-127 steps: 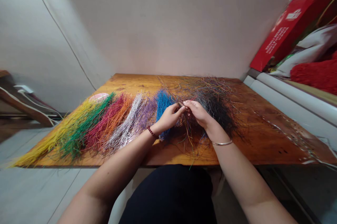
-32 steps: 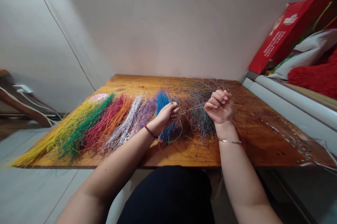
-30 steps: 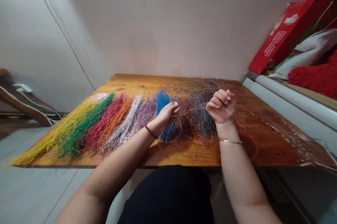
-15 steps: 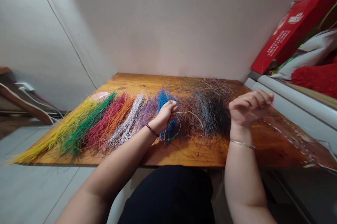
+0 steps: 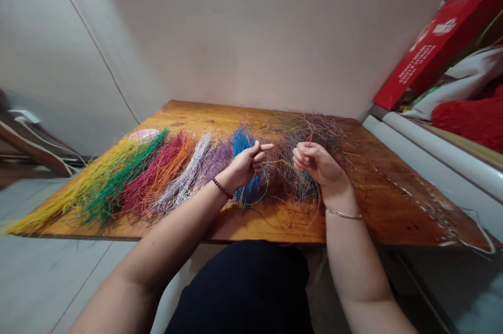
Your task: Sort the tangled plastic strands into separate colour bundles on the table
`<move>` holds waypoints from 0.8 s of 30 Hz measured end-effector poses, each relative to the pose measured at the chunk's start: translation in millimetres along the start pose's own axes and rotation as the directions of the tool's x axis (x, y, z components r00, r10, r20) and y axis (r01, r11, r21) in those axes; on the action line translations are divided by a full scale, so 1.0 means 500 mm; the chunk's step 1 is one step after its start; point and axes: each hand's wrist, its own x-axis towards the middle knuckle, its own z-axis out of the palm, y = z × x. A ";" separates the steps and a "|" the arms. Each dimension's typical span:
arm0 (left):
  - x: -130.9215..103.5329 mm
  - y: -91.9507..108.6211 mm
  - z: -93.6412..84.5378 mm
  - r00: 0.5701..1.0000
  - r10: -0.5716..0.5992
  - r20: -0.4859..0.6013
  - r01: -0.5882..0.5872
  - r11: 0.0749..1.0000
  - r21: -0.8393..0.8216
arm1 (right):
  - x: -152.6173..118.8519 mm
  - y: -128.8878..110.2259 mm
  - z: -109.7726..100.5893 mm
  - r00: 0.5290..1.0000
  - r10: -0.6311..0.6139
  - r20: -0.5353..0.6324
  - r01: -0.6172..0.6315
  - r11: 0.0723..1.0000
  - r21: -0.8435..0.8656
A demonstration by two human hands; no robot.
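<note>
Pinching, apparently, red strand (image 5: 310, 136) in right hand (image 5: 317, 161).

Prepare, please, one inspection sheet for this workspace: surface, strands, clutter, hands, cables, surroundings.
Surface: wooden table, strands spread across it.
Strands: yellow bundle, green bundle, crimson bundle, orange bundle, white bundle, purple bundle and blue bundle, side by side.
Clutter: tangled mixed strands, back right; pinkish round item near yellow bundle.
Hands: left hand holds a green strand; right hand pinches a red strand.
Cables: thin cable along wall; white cord, right front corner.
Surroundings: red box and red material, right.
</note>
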 end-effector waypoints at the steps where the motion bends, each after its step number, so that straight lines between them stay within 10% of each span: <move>1: -0.002 0.000 0.003 1.000 0.002 0.014 -0.002 1.000 0.011 | 0.005 0.007 0.004 1.000 0.014 0.008 -0.014 1.000 -0.021; 12: -0.002 -0.006 0.009 0.997 0.067 0.037 -0.063 0.994 -0.090 | 0.044 0.056 0.026 0.990 -0.014 -0.141 0.005 0.998 -0.061; 24: -0.008 -0.015 0.019 0.996 0.065 -0.060 -0.036 0.921 0.389 | 0.063 0.094 0.029 0.962 -0.019 -0.273 -0.014 0.993 -0.120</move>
